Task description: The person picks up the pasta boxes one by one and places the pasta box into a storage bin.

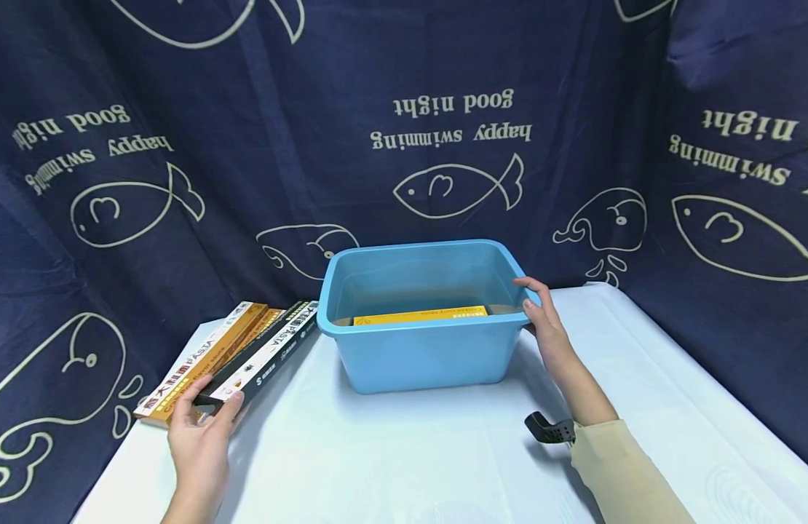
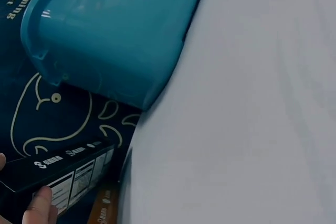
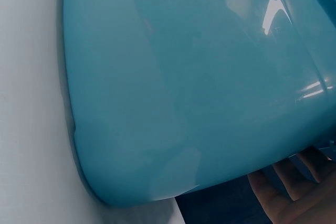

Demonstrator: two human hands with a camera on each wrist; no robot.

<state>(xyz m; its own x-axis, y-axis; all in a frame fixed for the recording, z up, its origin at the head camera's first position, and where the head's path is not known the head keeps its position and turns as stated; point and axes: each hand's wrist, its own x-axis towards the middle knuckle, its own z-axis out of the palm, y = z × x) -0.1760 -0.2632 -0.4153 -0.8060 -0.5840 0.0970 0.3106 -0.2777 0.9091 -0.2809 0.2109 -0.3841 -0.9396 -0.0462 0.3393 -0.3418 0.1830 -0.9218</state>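
Observation:
My left hand (image 1: pixel 202 440) grips the near end of a black pasta box (image 1: pixel 273 356), thumb on one side and fingers on the other. In the left wrist view the box (image 2: pixel 58 169) shows its dark side and a printed label panel, fingertips at its near end. My right hand (image 1: pixel 553 342) holds the right rim of a blue plastic bin (image 1: pixel 426 356), thumb outside. The right wrist view shows its fingers (image 3: pixel 294 182) beside the bin's wall. A yellow box (image 1: pixel 420 316) lies inside the bin, partly hidden by the front wall.
Left of the black box lie orange-and-white pasta boxes (image 1: pixel 197 364), partly overlapped by it. A white cloth (image 1: pixel 404 451) covers the table. Dark blue curtains (image 1: pixel 299 145) with fish prints stand behind and at both sides. A black wrist strap piece (image 1: pixel 549 428) sticks out at the right sleeve.

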